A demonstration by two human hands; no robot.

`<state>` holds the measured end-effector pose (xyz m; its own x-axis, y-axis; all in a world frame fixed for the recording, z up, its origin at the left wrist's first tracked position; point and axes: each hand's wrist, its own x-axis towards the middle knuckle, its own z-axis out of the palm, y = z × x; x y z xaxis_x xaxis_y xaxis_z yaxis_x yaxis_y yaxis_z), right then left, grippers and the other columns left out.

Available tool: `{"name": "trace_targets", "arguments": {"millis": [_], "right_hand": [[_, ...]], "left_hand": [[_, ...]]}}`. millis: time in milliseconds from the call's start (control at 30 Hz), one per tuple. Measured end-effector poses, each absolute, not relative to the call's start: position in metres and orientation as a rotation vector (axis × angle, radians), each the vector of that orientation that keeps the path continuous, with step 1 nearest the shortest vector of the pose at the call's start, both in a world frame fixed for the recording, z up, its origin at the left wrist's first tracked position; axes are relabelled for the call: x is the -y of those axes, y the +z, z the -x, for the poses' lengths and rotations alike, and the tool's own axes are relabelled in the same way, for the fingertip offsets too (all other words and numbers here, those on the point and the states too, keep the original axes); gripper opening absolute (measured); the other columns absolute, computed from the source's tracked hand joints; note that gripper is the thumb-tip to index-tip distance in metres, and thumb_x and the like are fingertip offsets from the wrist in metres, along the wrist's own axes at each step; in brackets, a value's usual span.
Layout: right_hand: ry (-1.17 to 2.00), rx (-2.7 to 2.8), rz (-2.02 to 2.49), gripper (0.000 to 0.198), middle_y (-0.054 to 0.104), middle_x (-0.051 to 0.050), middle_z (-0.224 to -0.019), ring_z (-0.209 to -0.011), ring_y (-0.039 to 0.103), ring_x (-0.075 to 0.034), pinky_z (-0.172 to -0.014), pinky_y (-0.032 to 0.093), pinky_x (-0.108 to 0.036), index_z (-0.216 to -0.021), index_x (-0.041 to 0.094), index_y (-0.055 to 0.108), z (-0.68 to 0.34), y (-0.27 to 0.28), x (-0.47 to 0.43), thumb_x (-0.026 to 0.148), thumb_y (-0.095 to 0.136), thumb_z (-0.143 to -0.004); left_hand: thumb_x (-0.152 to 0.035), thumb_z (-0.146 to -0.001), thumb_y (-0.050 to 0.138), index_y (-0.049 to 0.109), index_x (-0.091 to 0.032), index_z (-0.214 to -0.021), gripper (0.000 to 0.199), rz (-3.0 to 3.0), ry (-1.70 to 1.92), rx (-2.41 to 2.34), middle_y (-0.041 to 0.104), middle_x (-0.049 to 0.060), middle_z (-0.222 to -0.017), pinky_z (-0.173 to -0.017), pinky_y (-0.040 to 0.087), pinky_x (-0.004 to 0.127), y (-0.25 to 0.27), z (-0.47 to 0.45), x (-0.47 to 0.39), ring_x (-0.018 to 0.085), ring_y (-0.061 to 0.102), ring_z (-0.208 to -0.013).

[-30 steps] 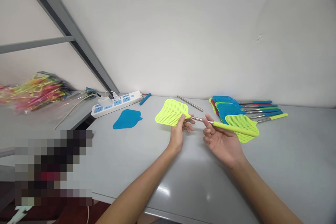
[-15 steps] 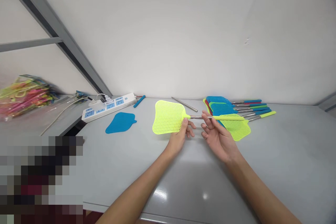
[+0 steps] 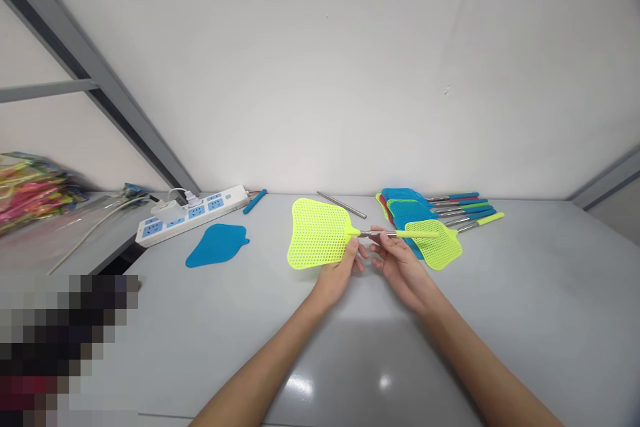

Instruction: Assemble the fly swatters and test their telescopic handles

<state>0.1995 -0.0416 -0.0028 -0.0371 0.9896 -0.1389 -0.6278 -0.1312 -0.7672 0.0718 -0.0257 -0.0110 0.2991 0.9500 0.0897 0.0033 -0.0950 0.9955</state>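
Note:
A yellow-green fly swatter (image 3: 320, 233) with a perforated head is held level above the grey table, its head to the left. My left hand (image 3: 341, 268) pinches it at the neck, where the head meets the metal rod. On the rod, close to the yellow-green grip, my right hand (image 3: 400, 265) has its thumb and fingers closed. Behind the grip lies another yellow-green swatter (image 3: 434, 247), on a pile of blue, red and green ones. A loose blue swatter head (image 3: 218, 245), a bare metal rod (image 3: 342, 204) and a blue handle grip (image 3: 255, 201) lie further left.
A white power strip (image 3: 193, 215) with plugs in it stands at the back left of the grey table (image 3: 540, 320). Beyond it is a clear bag of colourful things (image 3: 35, 187). The white wall (image 3: 320, 80) rises behind, with a grey metal frame (image 3: 113, 87) at left.
My right hand has slid left along the rod, nearer my left hand. The view has shifted slightly right and up. My left hand keeps its hold at the neck.

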Motion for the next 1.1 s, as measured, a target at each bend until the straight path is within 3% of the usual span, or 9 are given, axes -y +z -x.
{"name": "trace_targets", "arguments": {"millis": [267,567,800,1100], "right_hand": [[1.411,0.496,0.727,0.012,0.057,0.000,-0.086,-0.063,0.050,-0.009,-0.052,0.040,-0.023,-0.077,0.021,0.056,-0.226,-0.014,0.025,0.028,0.058,-0.068],[1.212,0.485,0.770,0.020,0.053,0.002,-0.068,-0.057,0.047,-0.007,-0.056,0.041,-0.021,-0.084,0.020,0.056,-0.231,-0.023,0.016,0.025,0.061,-0.065],[1.180,0.728,0.907,0.031,0.053,0.003,-0.067,-0.062,0.048,-0.009,-0.055,0.037,-0.021,-0.092,0.021,0.054,-0.217,-0.027,0.021,0.027,0.062,-0.063],[1.089,0.840,1.105,0.019,0.052,0.002,-0.064,-0.053,0.043,-0.010,-0.045,0.032,-0.021,-0.071,0.017,0.053,-0.215,-0.029,0.021,0.031,0.060,-0.061]], "left_hand": [[-0.043,-0.073,0.044,0.053,-0.014,-0.081,0.031,-1.181,1.177,-0.934,0.057,0.004,-0.076,-0.049,0.039,0.023,-0.004,-0.069,0.021,0.010,0.049,-0.051],[-0.043,-0.071,0.047,0.058,-0.012,-0.070,0.033,-1.380,0.862,-0.909,0.054,0.001,-0.057,-0.048,0.039,0.022,-0.015,-0.070,0.019,0.010,0.048,-0.049],[-0.044,-0.069,0.049,0.055,-0.013,-0.075,0.032,-1.426,0.854,-0.997,0.057,0.002,-0.065,-0.044,0.038,0.022,-0.025,-0.069,0.015,0.010,0.052,-0.046],[-0.044,-0.072,0.044,0.056,-0.013,-0.078,0.034,-1.467,0.843,-0.980,0.056,0.002,-0.068,-0.044,0.037,0.020,-0.025,-0.070,0.017,0.008,0.050,-0.046]]}}
